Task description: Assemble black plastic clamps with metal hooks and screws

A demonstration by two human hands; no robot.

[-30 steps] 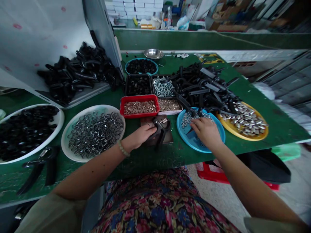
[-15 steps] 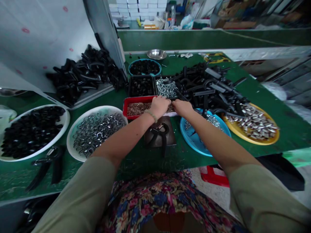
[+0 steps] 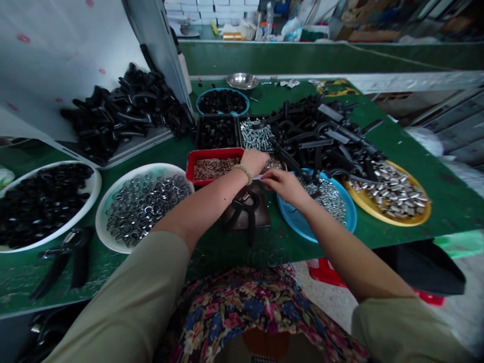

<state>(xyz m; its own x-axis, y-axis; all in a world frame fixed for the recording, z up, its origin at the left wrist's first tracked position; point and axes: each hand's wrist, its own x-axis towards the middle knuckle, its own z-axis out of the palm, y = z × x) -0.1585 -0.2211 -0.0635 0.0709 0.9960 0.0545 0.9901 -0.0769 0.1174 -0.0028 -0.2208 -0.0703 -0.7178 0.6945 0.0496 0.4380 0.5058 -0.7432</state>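
Observation:
My left hand [image 3: 255, 162], with a beaded bracelet at the wrist, is over the small tray of tiny metal parts [image 3: 274, 163] beside the red tray [image 3: 191, 166]. Its fingers curl downward, and their tips are hidden. Just to the right, my right hand [image 3: 283, 185] has thumb and fingers pinched together near the tray's front edge; what they hold, if anything, is too small to make out. Below both hands a black spring hand grip [image 3: 251, 219] lies on a dark metal plate [image 3: 266, 218], touched by neither. Thin copper-coloured pins [image 3: 215, 168] fill the red tray.
White basins of metal rings [image 3: 145, 206] and black parts [image 3: 45, 206] stand left, near another hand grip [image 3: 80, 257]. A blue basin [image 3: 293, 219] and a yellow one [image 3: 419, 217] hold metal parts at right. Behind are a screw tray [image 3: 257, 135] and piled black handles [image 3: 313, 126].
My right hand has drawn back slightly from the small tray toward me, its fingertips now showing. My left hand has shifted a little right over that tray. The view has moved slightly.

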